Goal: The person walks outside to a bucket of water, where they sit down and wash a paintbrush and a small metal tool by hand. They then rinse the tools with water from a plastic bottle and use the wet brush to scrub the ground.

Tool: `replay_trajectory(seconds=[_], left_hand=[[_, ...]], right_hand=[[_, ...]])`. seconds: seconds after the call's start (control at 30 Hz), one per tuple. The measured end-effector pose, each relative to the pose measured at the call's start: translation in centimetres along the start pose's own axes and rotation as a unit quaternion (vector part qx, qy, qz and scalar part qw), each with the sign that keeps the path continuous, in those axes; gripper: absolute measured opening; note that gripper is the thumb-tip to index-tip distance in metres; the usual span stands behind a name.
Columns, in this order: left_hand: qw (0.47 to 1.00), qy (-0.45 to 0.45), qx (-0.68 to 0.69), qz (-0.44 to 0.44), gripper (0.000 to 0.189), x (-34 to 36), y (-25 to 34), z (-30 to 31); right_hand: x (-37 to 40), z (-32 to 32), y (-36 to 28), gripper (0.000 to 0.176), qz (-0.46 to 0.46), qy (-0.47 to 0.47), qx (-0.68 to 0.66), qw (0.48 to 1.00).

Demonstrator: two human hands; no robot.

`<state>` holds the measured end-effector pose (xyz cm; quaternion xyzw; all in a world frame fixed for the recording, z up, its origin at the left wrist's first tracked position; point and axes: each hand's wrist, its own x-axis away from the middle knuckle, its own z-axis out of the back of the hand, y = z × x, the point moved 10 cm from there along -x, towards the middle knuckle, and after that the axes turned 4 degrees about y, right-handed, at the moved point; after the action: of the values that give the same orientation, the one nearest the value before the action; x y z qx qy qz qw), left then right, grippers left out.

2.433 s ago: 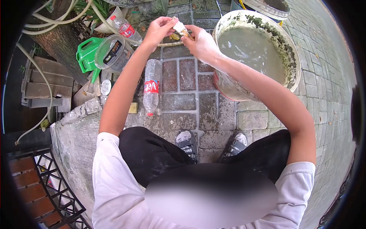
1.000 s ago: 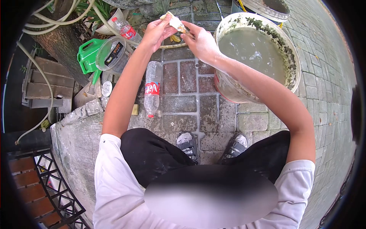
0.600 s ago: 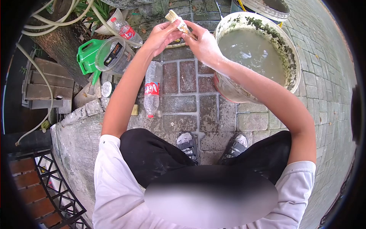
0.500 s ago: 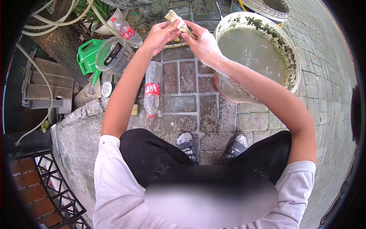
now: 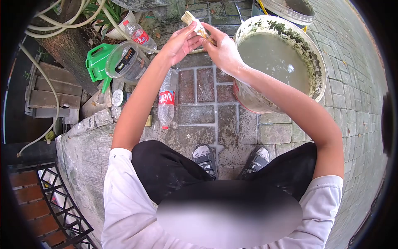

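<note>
Seemingly wiping a paintbrush (image 5: 199, 29) left of the bucket (image 5: 248, 97), pinching the bristle end with the left hand (image 5: 180, 41), clenching the handle in the right hand (image 5: 222, 49); next needing firm hold.

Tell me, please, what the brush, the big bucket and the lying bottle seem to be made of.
The brush, held by left hand and right hand: probably a wooden handle with pale bristles, coated in whitish residue. The bucket: likely plastic, thin whitish wall, matt, crusted green along the rim. The bottle: clear plastic, glossy, with a red label.
</note>
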<state>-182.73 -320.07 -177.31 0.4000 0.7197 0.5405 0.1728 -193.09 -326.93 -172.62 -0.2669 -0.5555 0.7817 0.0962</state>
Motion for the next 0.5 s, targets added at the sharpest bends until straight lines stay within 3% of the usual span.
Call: replay_trajectory(seconds=[0.33,0.5], left_hand=[[0.999,-0.004,-0.028,-0.036,0.039,-0.1,0.7,0.2],[0.996,0.044,-0.064,-0.042,0.032,-0.3,0.7,1.7]], right_hand=[[-0.4,0.1,0.5,0.044,-0.007,0.02,0.007,1.0],[-0.3,0.2,0.4,0.043,-0.013,0.019,0.012,1.0]])
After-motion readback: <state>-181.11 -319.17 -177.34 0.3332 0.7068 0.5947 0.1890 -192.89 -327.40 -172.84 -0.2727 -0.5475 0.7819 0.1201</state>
